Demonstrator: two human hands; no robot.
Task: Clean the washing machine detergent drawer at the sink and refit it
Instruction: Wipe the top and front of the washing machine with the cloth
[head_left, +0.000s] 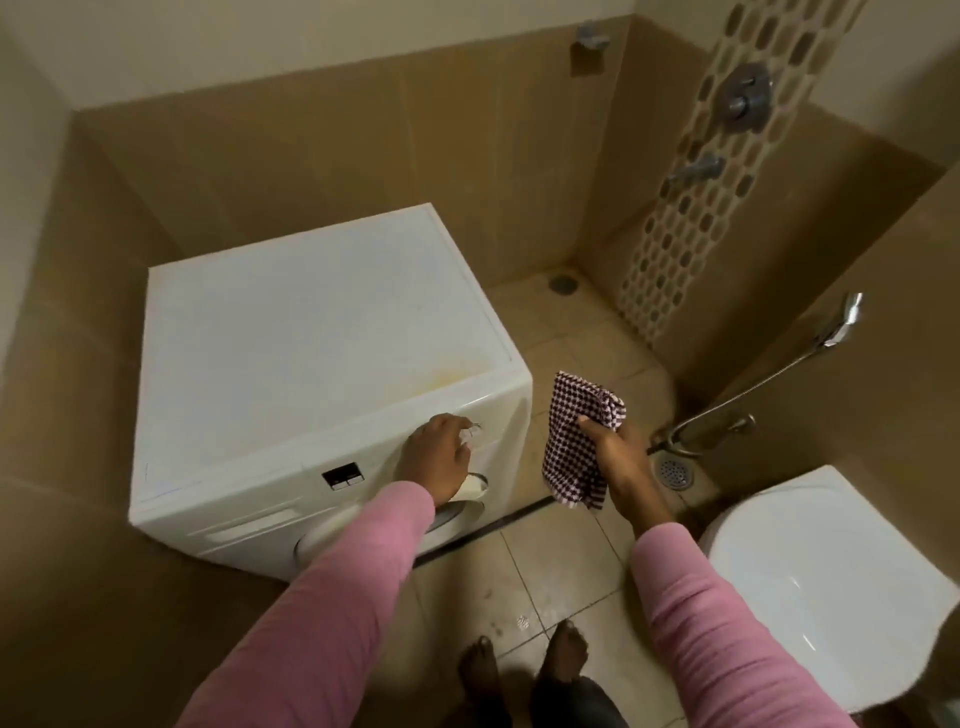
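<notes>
My left hand (436, 457) rests on the washing machine (322, 332) at the right end of its front panel, fingers bent; I cannot tell if they grip anything. My right hand (618, 457) pinches a checked cloth (566, 415). The drawer (249, 525) looks pushed in, left of the display (343, 476).

washer (322, 332): white, smooth, slight sheen; faint yellowish staining by the top's front edge.
cloth (574, 441): woven fabric, maroon-and-white check, coarse texture, limp.
sleeves (332, 597): pink ribbed knit, matt.
walls (311, 156): beige tile, smooth, dull satin.
mosaic (675, 234): small oval brown and grey pieces set in white, smooth.
floor (566, 571): beige tile, matt, smudged; dark joints.
toilet (779, 545): white, looks ceramic, glossy.
hose (753, 384): chromed metal, bright.
drain (675, 473): perforated metal, dull grey.
</notes>
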